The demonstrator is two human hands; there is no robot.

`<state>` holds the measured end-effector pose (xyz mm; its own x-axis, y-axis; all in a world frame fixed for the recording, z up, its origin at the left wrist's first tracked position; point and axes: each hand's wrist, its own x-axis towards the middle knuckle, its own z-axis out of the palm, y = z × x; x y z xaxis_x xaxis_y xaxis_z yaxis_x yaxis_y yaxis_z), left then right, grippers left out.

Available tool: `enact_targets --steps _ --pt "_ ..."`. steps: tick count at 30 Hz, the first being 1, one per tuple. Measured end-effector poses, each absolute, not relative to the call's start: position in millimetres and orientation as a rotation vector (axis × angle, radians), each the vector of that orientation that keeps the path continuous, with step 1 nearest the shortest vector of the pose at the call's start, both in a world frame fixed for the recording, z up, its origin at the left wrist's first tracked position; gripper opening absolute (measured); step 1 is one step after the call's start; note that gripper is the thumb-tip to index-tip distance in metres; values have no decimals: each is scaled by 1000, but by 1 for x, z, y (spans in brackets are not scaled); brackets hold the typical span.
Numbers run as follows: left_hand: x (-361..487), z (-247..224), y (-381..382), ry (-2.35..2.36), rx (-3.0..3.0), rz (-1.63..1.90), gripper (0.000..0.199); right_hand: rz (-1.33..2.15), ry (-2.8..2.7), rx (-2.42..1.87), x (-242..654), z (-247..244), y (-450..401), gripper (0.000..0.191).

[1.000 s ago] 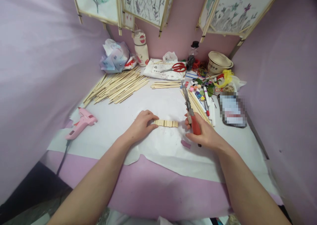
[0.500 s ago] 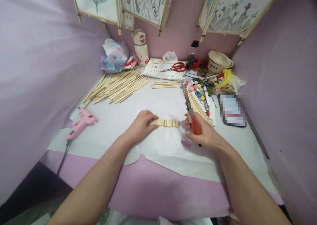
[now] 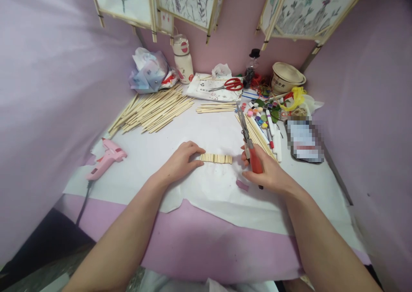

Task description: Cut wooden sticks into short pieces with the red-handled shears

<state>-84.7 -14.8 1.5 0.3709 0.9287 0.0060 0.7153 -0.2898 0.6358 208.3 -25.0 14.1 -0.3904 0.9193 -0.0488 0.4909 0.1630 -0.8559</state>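
A row of short wooden stick pieces point(image 3: 217, 158) lies side by side on the white sheet in front of me. My left hand point(image 3: 185, 161) rests at its left end, with the thumb below and the fingers above, closed around the end pieces. To the right of the row, my right hand point(image 3: 267, 170) is wrapped around red-handled shears point(image 3: 256, 159). Their long metal blades point up and away from me, over the tips of some loose sticks. A small purple scrap point(image 3: 242, 185) lies below the right hand.
Long wooden sticks point(image 3: 157, 112) are piled at the back left, near a pink glue gun point(image 3: 107, 159). Behind are a bottle point(image 3: 183, 62), red scissors point(image 3: 233, 84) and a lidded bowl point(image 3: 287, 77). Markers point(image 3: 277, 146) and a phone point(image 3: 304, 141) lie right. Framed paper panels point(image 3: 186, 4) hang above.
The left hand has drawn back very slightly to the left along the row. The right hand keeps hold of the shears in nearly the same place.
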Motion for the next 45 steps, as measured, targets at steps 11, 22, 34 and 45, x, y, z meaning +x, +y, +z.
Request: enact_targets --steps 11,22,34,45 --pt "-84 3 -15 1424 2097 509 30 1165 -1951 -1346 210 11 -25 48" --pt "-50 -1 -26 1081 2571 354 61 1171 -1942 -1329 209 14 -24 53" --pt "-42 -4 -28 1063 2627 99 77 1187 -1913 -1314 210 15 -24 57" --pt "-25 0 -22 893 2702 -9 90 1196 -1897 -1296 212 15 -24 58"
